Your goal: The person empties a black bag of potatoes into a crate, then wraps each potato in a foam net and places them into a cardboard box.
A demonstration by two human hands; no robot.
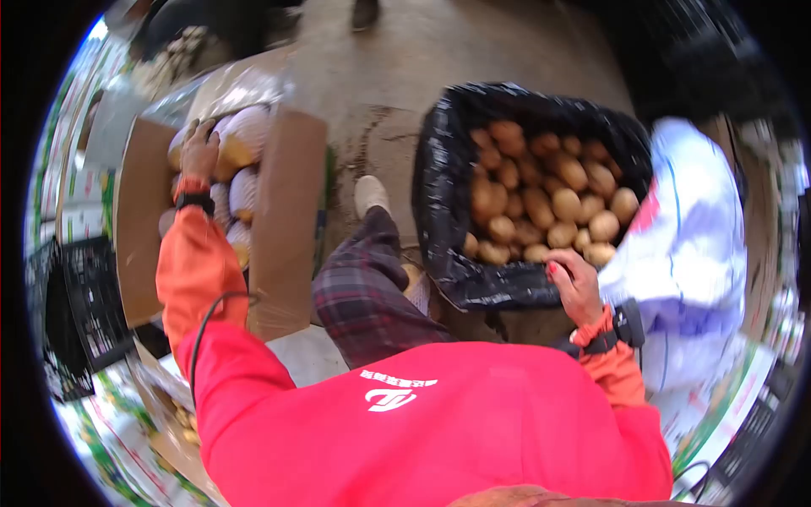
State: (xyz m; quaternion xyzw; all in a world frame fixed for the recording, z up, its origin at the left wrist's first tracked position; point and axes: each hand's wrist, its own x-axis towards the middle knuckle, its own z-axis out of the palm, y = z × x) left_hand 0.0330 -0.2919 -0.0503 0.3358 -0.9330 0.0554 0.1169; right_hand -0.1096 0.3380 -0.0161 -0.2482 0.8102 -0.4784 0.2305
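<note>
My left hand [200,154] lies over yellowish round produce in white foam nets [244,193] inside an open cardboard box [285,224]. Its fingers reach forward, slightly apart, touching the wrapped pieces; what lies beneath the palm is hidden. On the right, a crate lined with a black plastic bag [435,182] holds many loose brown potatoes [566,203]. My right hand [576,286] rests at the liner's near edge, close to the nearest potatoes, its fingers loosely stretched. Something small and red shows at a fingertip.
A white woven sack [688,253] drapes beside the lined crate on the right. My foot [371,195] stands on the concrete floor [355,101] between box and crate. Black plastic crates [91,291] are at the far left. Another person's shoe [365,14] shows ahead.
</note>
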